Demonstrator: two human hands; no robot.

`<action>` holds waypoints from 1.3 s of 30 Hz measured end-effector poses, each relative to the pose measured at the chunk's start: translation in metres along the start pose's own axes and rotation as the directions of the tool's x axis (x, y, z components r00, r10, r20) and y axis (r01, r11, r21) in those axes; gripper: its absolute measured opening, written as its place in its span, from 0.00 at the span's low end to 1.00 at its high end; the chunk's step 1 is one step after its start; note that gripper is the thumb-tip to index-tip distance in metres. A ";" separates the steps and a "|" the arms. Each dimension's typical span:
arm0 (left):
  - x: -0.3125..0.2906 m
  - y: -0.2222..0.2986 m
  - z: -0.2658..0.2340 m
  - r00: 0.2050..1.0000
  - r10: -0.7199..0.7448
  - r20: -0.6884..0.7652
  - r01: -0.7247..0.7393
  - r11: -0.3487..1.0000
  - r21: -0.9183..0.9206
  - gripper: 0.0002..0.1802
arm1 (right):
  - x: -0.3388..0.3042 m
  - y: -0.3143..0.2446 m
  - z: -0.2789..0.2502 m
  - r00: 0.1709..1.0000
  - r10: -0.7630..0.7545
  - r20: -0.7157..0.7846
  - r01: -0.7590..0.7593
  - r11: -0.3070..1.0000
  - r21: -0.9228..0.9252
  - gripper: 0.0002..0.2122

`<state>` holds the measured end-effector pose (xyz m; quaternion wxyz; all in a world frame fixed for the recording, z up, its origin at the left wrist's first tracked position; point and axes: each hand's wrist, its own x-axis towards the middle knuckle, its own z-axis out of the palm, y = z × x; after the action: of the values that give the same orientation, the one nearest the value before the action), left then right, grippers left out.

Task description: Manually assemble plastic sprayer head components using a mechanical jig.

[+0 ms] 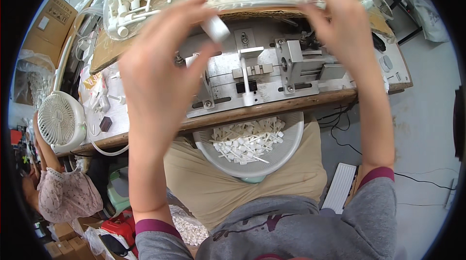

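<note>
My left hand [162,66], blurred by motion, is raised over the left side of a metal fixture [301,68]. Between its thumb and fingers is a white plastic capped stem [215,28], its wide cap pointing down and right. Reaching toward the far edge of the bench, my right hand [340,22] has its thumb and fingers apart, with nothing clearly visible in them. Another white stemmed part [246,80] lies in the middle of the fixture, its wider end toward me.
A plastic-lined cardboard tray [233,4] of white stemmed parts stands beyond the fixture. On my lap rests a grey basket [296,138] of similar small parts. A white fan [60,121] stands at left, near another person's arm [46,146]. Cables [342,121] hang at right.
</note>
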<state>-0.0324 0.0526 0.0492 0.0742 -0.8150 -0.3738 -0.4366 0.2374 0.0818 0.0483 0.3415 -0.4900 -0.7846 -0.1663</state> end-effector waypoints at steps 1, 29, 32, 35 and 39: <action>-0.008 0.011 0.002 0.998 -0.023 0.059 0.028 0.996 -0.090 0.20 | 0.021 0.024 -0.008 0.966 -0.254 -0.046 0.243 0.955 -0.169 0.14; -0.073 0.044 0.041 0.857 -0.353 0.376 0.484 0.802 -0.350 0.15 | -0.033 -0.050 0.014 0.959 -0.233 -0.158 0.277 0.880 0.385 0.17; -0.071 0.054 0.039 0.758 -0.544 0.359 0.536 0.207 -0.819 0.22 | -0.065 -0.074 0.008 0.968 -0.249 0.006 0.182 0.725 0.664 0.19; -0.074 0.057 0.038 0.782 -0.536 0.319 0.495 0.222 -0.840 0.23 | -0.085 -0.078 0.018 0.989 -0.137 0.048 0.041 0.582 0.812 0.18; -0.085 0.055 0.040 0.746 -0.580 0.328 0.549 0.256 -0.796 0.21 | -0.105 -0.087 0.018 0.971 0.031 0.237 -0.235 0.318 0.919 0.14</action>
<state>0.0022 -0.0151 -0.0290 -0.4946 -0.5425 -0.3691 -0.5700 0.1843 -0.0162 -0.0312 0.5035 -0.2773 -0.7190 0.3907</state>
